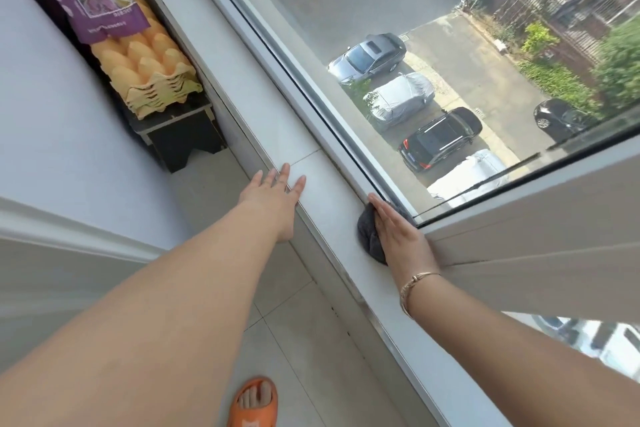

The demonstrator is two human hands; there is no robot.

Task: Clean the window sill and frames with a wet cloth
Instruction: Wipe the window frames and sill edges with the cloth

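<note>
Pressing my right hand point(398, 232) flat, fingers straight, I hold the grey cloth point(369, 239) against the white window sill point(322, 191) where it meets the window frame point(332, 121), in the corner beside the open sash point(536, 218). My left hand point(273, 192) rests on the sill's inner edge, fingers spread and holding nothing. Stacked yellow egg trays point(149, 73) sit well apart, further left.
</note>
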